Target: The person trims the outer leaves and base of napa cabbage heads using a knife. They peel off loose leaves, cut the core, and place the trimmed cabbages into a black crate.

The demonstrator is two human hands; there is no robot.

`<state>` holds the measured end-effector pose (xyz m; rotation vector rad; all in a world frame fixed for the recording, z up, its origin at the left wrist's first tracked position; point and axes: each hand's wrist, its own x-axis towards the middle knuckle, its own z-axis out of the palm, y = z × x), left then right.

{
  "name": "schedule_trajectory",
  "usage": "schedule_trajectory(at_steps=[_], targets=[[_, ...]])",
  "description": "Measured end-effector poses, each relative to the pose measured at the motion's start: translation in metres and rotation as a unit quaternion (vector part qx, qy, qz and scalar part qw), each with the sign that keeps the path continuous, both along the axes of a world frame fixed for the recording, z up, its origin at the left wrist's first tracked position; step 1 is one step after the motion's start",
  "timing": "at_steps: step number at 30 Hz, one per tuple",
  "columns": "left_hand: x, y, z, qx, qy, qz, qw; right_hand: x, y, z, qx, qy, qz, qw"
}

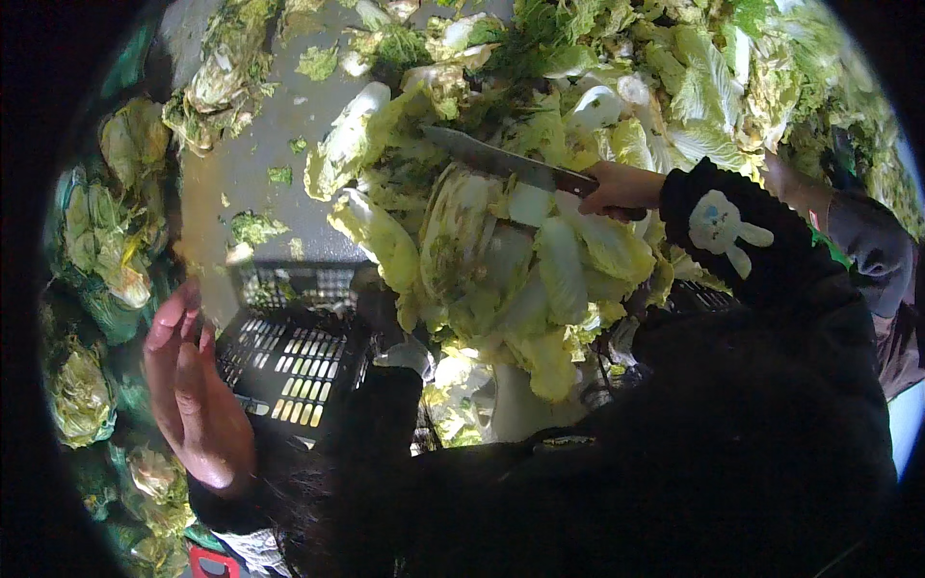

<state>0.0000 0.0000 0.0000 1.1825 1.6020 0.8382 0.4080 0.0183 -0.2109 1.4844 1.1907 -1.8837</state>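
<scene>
Here, right hand (617, 190) grips knife (496, 159) (cabbage leaves (564, 270) crowd it); left hand (198, 395) — empty — beside black crate (294, 339).

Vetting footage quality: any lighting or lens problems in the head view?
Head view: black vignette around the fisheye rim; napa cabbage leaves at upper right brightly lit; dark jacket mostly near-black, detail lost; knife in right hand readable.

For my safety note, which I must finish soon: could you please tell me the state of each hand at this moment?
Left hand: open, nothing seen in its grip.
Right hand: closed, holding the knife.
</scene>
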Motion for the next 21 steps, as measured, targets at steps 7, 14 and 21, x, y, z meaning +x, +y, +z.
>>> schedule_trajectory(at_steps=[7,14,21], targets=[[-0.004,-0.003,0.001,0.019,-0.021,0.022,0.999,0.007,-0.003,0.036,0.377,0.018,0.121,0.918],[0.013,-0.001,0.006,0.049,-0.078,0.036,0.995,-0.016,-0.003,0.048,0.378,-0.019,0.14,0.915],[0.016,0.01,0.026,0.095,-0.108,0.014,0.989,0.008,0.154,0.11,0.473,-0.181,0.181,0.843]])
